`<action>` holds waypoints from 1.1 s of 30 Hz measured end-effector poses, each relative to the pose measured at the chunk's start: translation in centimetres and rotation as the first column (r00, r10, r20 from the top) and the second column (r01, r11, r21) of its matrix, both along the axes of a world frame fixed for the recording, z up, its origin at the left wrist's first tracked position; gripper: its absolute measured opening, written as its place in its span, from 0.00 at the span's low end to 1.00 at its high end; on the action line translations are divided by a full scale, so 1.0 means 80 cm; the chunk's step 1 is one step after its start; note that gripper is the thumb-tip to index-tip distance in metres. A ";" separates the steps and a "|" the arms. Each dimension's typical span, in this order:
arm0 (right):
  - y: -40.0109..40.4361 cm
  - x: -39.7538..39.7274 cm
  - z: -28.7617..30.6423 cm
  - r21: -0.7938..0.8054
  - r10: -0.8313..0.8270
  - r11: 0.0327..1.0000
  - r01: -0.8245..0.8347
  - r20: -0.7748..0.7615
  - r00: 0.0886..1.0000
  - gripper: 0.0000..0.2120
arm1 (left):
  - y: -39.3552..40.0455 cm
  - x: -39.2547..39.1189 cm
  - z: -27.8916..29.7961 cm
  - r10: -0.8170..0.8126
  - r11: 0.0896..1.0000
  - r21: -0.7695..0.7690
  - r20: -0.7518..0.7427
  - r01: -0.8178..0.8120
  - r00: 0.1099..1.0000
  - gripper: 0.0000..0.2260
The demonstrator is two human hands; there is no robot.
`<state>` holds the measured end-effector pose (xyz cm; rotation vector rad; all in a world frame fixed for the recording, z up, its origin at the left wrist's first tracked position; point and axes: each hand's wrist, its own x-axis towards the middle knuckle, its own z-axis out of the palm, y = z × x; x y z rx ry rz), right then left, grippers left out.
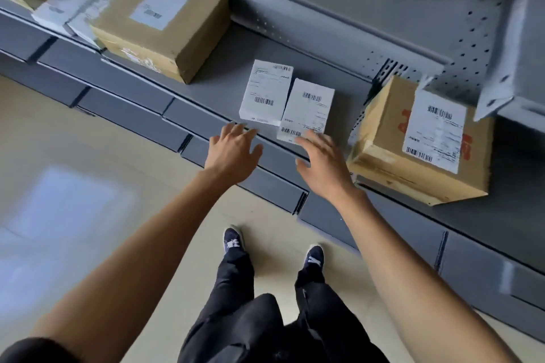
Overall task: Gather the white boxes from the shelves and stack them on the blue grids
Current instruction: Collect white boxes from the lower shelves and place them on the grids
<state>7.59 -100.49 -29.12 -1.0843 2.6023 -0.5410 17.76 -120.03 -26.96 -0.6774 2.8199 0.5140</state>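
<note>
Neither grip has closed on anything: left hand (233,150) and right hand (320,160) reach with spread fingers toward two white boxes (267,93) lying flat, side by side and touching, near the shelf (212,88) edge. They look light, stiff and smooth, probably best pinched by the long sides. Brown cartons (160,23) flank them, closed, contents hidden.

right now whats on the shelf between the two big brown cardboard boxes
Head view: two small white labelled boxes, one left and one right, side by side on the grey metal shelf, between the cardboard boxes.
</note>
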 end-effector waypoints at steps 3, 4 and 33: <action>-0.014 0.008 -0.007 0.036 -0.103 0.994 0.106 -0.068 0.992 0.25 | -0.030 -0.024 -0.019 -0.108 0.994 -0.014 -0.011 0.107 0.994 0.24; -0.019 0.008 -0.010 0.066 -0.134 0.988 0.139 -0.073 0.988 0.27 | -0.039 -0.032 -0.026 -0.151 0.988 -0.018 -0.016 0.151 0.988 0.25; -0.112 0.000 -0.041 0.253 -0.482 0.818 0.517 -0.190 0.855 0.40 | -0.117 -0.073 -0.073 -0.358 0.933 -0.091 -0.176 0.347 0.917 0.31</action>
